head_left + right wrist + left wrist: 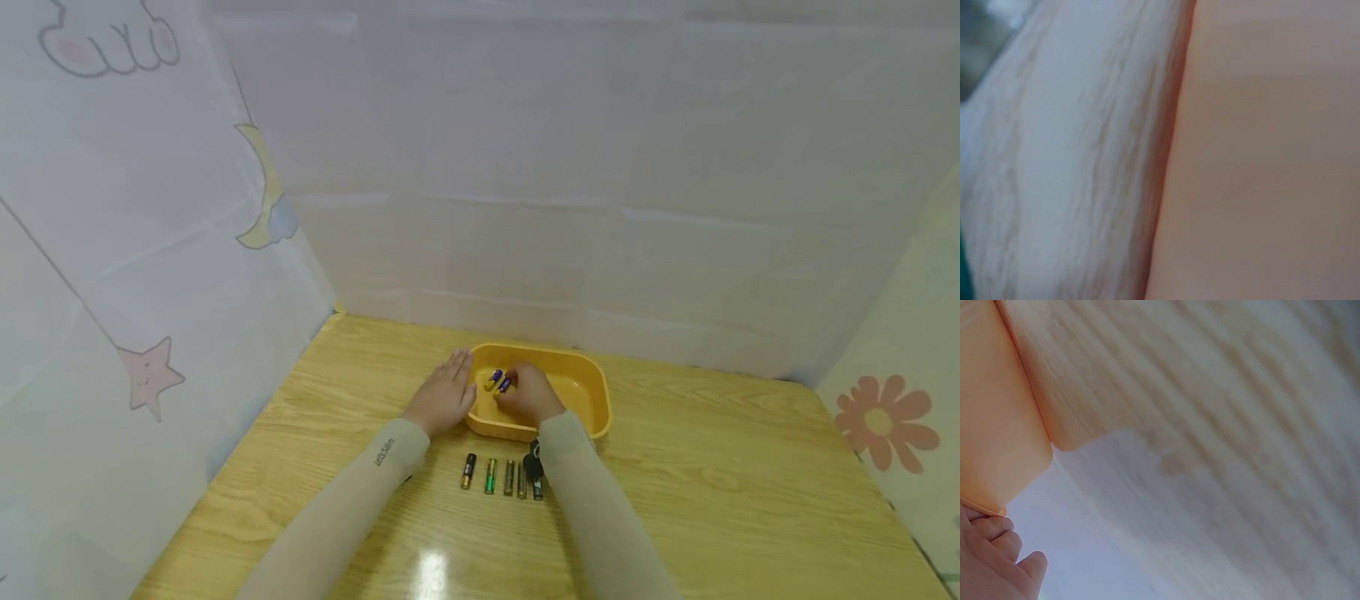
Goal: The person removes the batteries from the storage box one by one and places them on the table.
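A yellow plastic basin (588,367) stands on the table, with two purple-and-gold batteries inside near its left end. My left hand (440,398) rests on the basin's left rim, fingers extended and thumb at the inner side. The left wrist view catches some of those fingers (1007,545) at the rim. Down in the basin, my right hand (531,393) pinches one purple battery (503,386). The other purple battery (492,380) lies just left of it. Only the basin's outer wall (1260,156) and the tabletop fill most of the right wrist view, so the right fingers are hidden there.
In front of the basin, several batteries lie in a row, among them a black-and-gold one (468,471) and a green one (491,476). My right sleeve (600,492) passes beside the row's right end. Printed white sheets (480,167) stand behind and beside the wooden table (712,483).
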A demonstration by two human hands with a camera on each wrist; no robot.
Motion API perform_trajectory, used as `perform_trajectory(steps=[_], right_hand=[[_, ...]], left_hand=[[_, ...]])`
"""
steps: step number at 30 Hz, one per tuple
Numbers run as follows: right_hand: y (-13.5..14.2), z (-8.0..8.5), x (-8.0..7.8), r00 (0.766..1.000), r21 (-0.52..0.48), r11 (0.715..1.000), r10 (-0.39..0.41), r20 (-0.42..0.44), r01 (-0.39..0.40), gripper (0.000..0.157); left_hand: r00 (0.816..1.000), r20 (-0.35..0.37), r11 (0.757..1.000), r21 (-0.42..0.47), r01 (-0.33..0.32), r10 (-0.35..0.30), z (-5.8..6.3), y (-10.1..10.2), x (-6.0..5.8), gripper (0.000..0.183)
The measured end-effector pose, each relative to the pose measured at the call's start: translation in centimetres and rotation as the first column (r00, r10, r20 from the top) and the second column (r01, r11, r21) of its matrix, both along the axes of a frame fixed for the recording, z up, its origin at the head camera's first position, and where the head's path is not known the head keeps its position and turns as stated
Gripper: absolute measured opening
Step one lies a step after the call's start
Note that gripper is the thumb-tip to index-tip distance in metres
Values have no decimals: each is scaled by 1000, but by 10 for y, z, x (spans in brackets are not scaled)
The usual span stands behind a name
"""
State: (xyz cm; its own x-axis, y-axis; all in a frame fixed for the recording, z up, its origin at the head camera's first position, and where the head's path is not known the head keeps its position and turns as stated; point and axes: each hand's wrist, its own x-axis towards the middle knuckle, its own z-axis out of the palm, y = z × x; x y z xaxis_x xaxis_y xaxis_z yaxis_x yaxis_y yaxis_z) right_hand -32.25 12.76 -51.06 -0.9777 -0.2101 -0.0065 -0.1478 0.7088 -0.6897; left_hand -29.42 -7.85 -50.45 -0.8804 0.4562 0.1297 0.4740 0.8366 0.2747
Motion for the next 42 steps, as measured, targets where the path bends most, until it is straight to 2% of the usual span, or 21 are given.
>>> perform_trajectory(steps=[12, 26, 42], right_hand=[[3, 2, 2, 999, 8, 1000, 12, -30, -12, 49], [3, 14, 9, 998, -49, 997, 51, -45, -53, 51], [8, 31, 39, 990, -85, 992, 85, -114, -95, 52]], left_hand=[[1000, -5, 1000, -12, 4, -4, 1, 0, 2, 63], [1000, -12, 1000, -9, 1, -1, -1, 0, -1, 62], [1000, 1, 1000, -12, -2, 2, 1, -1, 3, 64]])
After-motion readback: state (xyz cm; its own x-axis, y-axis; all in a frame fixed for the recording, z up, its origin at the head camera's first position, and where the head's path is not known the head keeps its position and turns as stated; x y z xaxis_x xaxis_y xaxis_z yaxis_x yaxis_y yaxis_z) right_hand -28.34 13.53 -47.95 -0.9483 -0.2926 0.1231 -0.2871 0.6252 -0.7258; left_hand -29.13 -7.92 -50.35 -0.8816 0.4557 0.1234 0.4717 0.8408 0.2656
